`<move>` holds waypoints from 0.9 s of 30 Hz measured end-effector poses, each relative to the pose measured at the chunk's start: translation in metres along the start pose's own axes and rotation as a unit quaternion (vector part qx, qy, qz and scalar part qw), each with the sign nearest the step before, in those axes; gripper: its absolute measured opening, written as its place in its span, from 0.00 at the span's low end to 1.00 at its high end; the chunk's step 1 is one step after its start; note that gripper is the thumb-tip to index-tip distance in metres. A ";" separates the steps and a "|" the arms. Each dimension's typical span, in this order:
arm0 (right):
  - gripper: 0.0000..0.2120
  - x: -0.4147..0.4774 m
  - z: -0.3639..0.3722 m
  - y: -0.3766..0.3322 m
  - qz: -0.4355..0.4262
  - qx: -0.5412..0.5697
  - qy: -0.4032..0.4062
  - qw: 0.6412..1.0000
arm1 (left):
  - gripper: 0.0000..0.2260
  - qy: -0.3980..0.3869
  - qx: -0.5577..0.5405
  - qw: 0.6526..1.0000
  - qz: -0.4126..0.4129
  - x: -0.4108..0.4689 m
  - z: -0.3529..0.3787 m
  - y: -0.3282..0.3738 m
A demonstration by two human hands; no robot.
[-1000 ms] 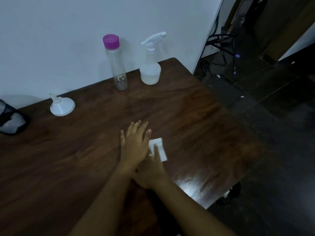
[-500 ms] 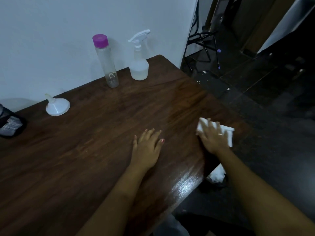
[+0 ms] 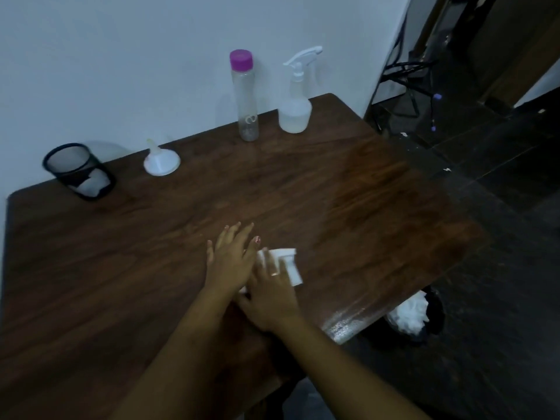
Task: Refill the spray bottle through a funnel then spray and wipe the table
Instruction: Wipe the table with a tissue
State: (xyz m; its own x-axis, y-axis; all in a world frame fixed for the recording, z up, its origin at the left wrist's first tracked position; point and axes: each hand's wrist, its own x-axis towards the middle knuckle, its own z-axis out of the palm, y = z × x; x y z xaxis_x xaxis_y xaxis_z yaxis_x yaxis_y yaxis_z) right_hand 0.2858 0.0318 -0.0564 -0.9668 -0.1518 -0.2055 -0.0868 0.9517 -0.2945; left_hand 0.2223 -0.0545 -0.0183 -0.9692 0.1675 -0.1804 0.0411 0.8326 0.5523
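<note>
A white spray bottle (image 3: 295, 112) stands at the back of the dark wooden table (image 3: 348, 192), against the wall. Left of it stands a tall clear bottle (image 3: 245, 98) with a purple cap. A white funnel (image 3: 161, 161) lies mouth-down further left. My left hand (image 3: 231, 259) rests flat on the table near its middle, fingers straight. Right beside it, my right hand (image 3: 271, 294) presses a folded white tissue (image 3: 289, 265) flat onto the wood, its fingers stretched over the tissue.
A black mesh cup (image 3: 79, 171) with white paper inside stands at the back left. On the dark floor below the table's right front corner sits a black bin (image 3: 416, 316) holding crumpled white tissue. A black chair frame (image 3: 406, 77) stands beyond the table.
My right hand has slid the tissue leftward from the table's right edge back to beside my left hand. My left hand stays flat. The view has swung left, showing the mesh cup.
</note>
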 end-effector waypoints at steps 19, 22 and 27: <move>0.35 0.135 -0.036 0.026 0.169 0.020 0.025 0.985 | 0.21 0.085 -0.023 0.981 -0.171 -0.052 -0.061 -0.110; 0.36 0.143 -0.017 -0.044 0.057 0.009 0.003 0.998 | 0.21 0.095 -0.028 0.976 -0.193 -0.060 -0.072 -0.126; 0.32 0.096 0.023 -0.151 -0.242 -0.089 -0.080 0.963 | 0.20 0.134 -0.042 0.967 -0.211 -0.073 -0.083 -0.149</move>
State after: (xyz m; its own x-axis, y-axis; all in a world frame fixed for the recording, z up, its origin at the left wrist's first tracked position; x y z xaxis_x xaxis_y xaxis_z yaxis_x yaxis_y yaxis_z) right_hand 0.2114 -0.1324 -0.0534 -0.7542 -0.6152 -0.2294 -0.5719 0.7872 -0.2309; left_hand 0.2666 -0.2343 -0.0197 -0.9238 -0.3306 -0.1930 -0.3812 0.7488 0.5422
